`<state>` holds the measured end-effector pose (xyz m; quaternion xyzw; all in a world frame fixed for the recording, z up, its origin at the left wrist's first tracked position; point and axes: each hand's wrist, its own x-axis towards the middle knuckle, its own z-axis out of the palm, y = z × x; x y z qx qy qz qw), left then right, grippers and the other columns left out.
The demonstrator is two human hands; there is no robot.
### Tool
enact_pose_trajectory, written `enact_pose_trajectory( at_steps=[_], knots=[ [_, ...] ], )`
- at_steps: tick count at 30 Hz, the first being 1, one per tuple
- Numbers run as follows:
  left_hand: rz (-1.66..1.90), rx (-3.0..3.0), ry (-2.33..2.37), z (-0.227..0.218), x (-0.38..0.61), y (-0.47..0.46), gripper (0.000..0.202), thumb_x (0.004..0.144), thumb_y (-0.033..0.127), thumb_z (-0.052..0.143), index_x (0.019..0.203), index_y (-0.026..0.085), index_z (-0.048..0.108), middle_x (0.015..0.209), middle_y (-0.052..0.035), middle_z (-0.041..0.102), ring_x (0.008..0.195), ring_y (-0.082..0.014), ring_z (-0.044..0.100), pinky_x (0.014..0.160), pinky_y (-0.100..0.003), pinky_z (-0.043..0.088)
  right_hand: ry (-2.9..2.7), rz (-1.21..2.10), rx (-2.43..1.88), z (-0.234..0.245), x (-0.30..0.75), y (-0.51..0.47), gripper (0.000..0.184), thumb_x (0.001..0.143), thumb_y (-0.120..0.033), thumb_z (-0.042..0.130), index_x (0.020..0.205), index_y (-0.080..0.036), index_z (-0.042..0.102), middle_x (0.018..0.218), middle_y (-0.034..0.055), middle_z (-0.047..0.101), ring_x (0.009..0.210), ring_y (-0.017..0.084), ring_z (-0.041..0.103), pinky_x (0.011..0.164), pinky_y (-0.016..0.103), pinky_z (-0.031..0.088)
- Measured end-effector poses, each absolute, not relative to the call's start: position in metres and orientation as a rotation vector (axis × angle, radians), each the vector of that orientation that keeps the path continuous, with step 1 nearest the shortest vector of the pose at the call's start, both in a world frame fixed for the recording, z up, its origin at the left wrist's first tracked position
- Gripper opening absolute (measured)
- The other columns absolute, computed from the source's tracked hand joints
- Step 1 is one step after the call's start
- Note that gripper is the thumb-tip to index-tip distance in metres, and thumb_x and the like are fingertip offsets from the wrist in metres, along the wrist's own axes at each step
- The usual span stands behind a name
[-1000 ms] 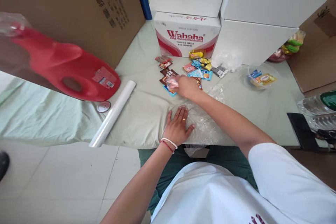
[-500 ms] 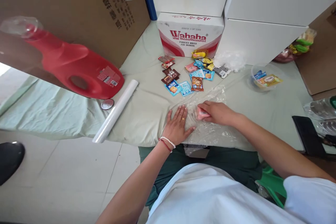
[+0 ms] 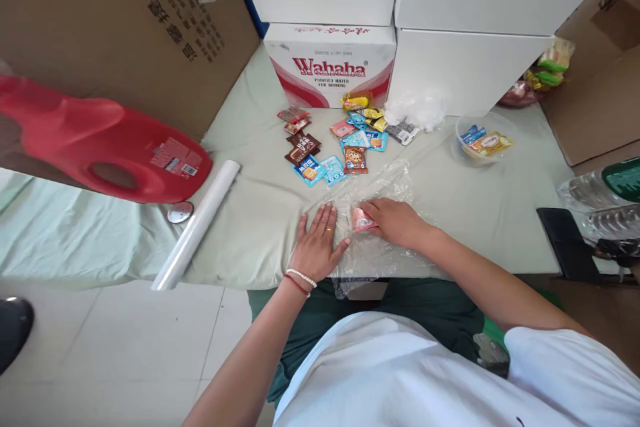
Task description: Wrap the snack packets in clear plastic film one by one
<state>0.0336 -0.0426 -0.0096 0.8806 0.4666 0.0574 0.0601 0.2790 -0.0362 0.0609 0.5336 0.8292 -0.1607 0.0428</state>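
My left hand lies flat with fingers spread on the left edge of a clear plastic sheet near the front of the green-covered table. My right hand rests on the sheet and pinches a small pink snack packet against it. A scatter of several small snack packets lies just beyond the sheet.
A roll of clear film lies to the left beside a big red jug and a small round lid. A Wahaha carton and white boxes stand at the back. A clear bowl of packets sits right.
My right hand took a pink packet from the pile and brought it back onto the plastic sheet. My left hand stayed flat on the sheet.
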Motion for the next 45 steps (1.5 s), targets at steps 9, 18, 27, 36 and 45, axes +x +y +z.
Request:
enact_pose_trajectory(
  at_steps=[9, 18, 27, 36, 45],
  knots=[
    [0.238, 2.689, 1.452, -0.015, 0.035, -0.042, 0.064, 0.108, 0.046, 0.031, 0.165, 0.016, 0.032, 0.170, -0.0132, 0.032, 0.158, -0.0290, 0.034, 0.131, -0.059, 0.014, 2.492, -0.504, 1.755, 0.080, 0.315, -0.035, 0.033, 0.101, -0.036, 0.061, 0.129, -0.021, 0.059, 0.120, 0.0114, 0.069, 0.105, 0.026, 0.068, 0.075, 0.030, 0.043],
    [0.277, 2.645, 1.437, -0.017, 0.036, -0.041, 0.065, 0.107, 0.046, 0.036, 0.165, 0.017, 0.031, 0.169, -0.0151, 0.034, 0.157, -0.0310, 0.035, 0.129, -0.063, 0.018, 2.638, -0.628, 1.442, 0.067, 0.292, -0.017, 0.044, 0.090, -0.019, 0.070, 0.134, -0.020, 0.062, 0.131, 0.0150, 0.066, 0.118, 0.030, 0.066, 0.092, 0.035, 0.051],
    [0.966, 2.489, 1.258, -0.012, 0.008, -0.049, 0.059, 0.100, 0.018, 0.048, 0.158, 0.026, 0.040, 0.162, -0.0135, 0.049, 0.153, -0.0268, 0.043, 0.122, -0.054, 0.043, 3.023, -0.849, 1.772, 0.052, 0.361, -0.095, 0.049, 0.102, -0.031, 0.058, 0.151, -0.028, 0.051, 0.144, 0.0137, 0.059, 0.130, 0.028, 0.060, 0.108, 0.047, 0.054],
    [0.424, 2.793, 0.797, 0.000, -0.021, -0.093, 0.066, 0.088, 0.018, 0.059, 0.153, 0.024, 0.048, 0.165, -0.0138, 0.045, 0.158, -0.0341, 0.034, 0.131, -0.066, 0.015, 2.928, -0.702, 2.068, -0.002, 0.369, -0.179, 0.037, 0.102, -0.034, 0.061, 0.139, -0.029, 0.064, 0.147, 0.0143, 0.060, 0.131, 0.029, 0.059, 0.108, 0.054, 0.053],
    [0.905, 2.227, 1.290, 0.002, 0.008, -0.056, 0.014, 0.098, 0.028, 0.056, 0.092, 0.026, 0.069, 0.112, -0.0057, 0.079, 0.140, -0.0261, 0.057, 0.117, -0.052, 0.047, 2.870, -0.972, 1.845, 0.061, 0.377, -0.090, 0.032, 0.107, -0.037, 0.046, 0.114, -0.025, 0.075, 0.103, 0.0097, 0.076, 0.098, 0.024, 0.066, 0.091, 0.042, 0.055]
  ],
)
